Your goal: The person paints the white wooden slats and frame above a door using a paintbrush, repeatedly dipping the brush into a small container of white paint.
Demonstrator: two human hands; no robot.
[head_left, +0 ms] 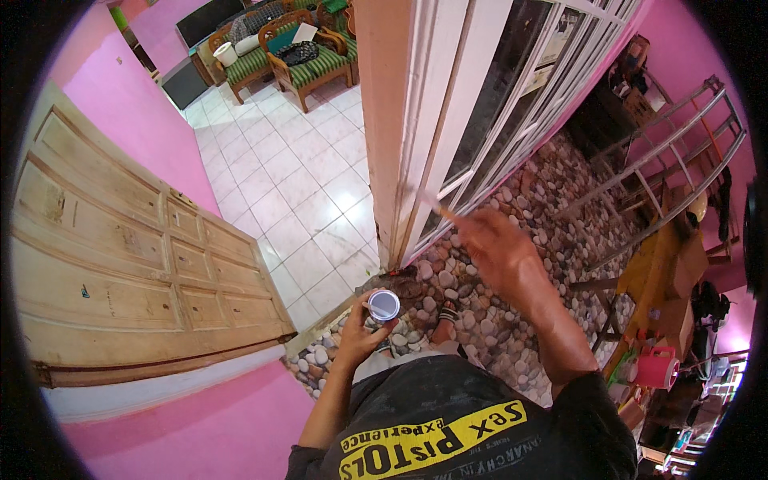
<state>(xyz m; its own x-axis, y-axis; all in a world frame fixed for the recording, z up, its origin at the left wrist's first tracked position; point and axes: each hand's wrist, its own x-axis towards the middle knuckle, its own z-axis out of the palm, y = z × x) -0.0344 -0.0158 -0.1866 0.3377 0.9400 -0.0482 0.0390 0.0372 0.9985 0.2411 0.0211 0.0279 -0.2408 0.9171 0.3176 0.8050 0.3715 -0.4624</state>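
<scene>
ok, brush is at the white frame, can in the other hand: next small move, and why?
Probably a short stroke along the window frame. The right hand holds the brush with its tip at the frame's white wood, while the left hand holds the small open paint can low, away from the brush.

Open room to the left over the white tiled floor (pixel 296 192), bounded further left by the swung-open wooden door (pixel 120 256). Straight ahead, blocked by the white door frame (pixel 416 136) and the glazed window panels (pixel 512 96) just behind the right hand (pixel 500 248). Free space low over the pebble floor (pixel 512 320); metal ladder (pixel 680 152) and cluttered yellow bench (pixel 664 272) crowding the right.
</scene>
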